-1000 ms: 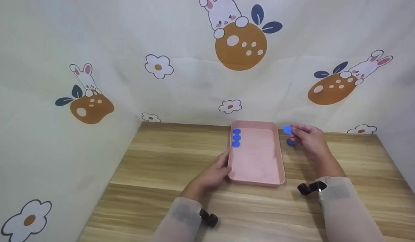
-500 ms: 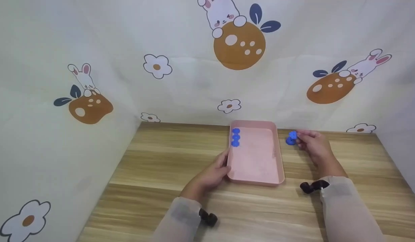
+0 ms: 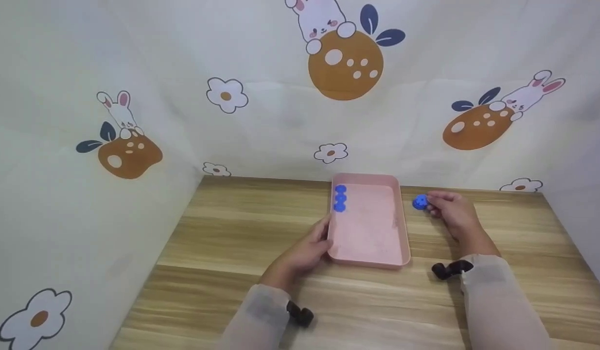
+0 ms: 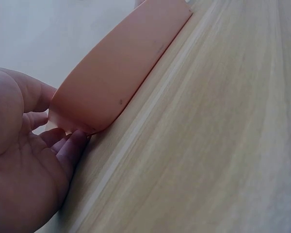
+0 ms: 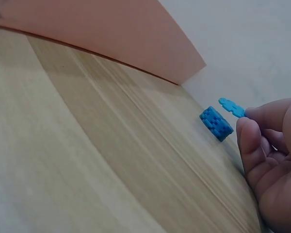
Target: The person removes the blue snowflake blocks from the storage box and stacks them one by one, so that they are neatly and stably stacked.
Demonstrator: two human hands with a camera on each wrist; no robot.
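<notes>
The wood-grained tabletop (image 3: 232, 233) runs back to a pale cloth wall (image 3: 275, 131), which also rises along its left and right edges. The cloth is printed with white rabbits (image 3: 322, 24) clinging to oranges (image 3: 346, 73) and with white flowers (image 3: 227, 96). Pale sleeves (image 3: 502, 304) reach in over the front edge, each with a small black device (image 3: 453, 269) at the wrist.

The pink tray (image 3: 365, 238) lies flat near the middle of the tabletop's back edge. Inside, a row of three blue discs (image 3: 340, 198) runs along its left wall from near the back left corner. Beyond the tray's right wall, near the tabletop's back edge, is a short blue stack (image 5: 216, 124).

The left hand (image 3: 306, 251) holds the tray by its left side, near the front left corner. The right hand (image 3: 453, 212) pinches a single blue disc (image 5: 230, 106) between thumb and finger; the right wrist view shows it above the stack with a small gap.

Half a second ago the pinched disc was a little higher, and the head view showed more of the stack below it; now it nearly covers the stack. The tray, the row and the left hand's hold are unchanged.
</notes>
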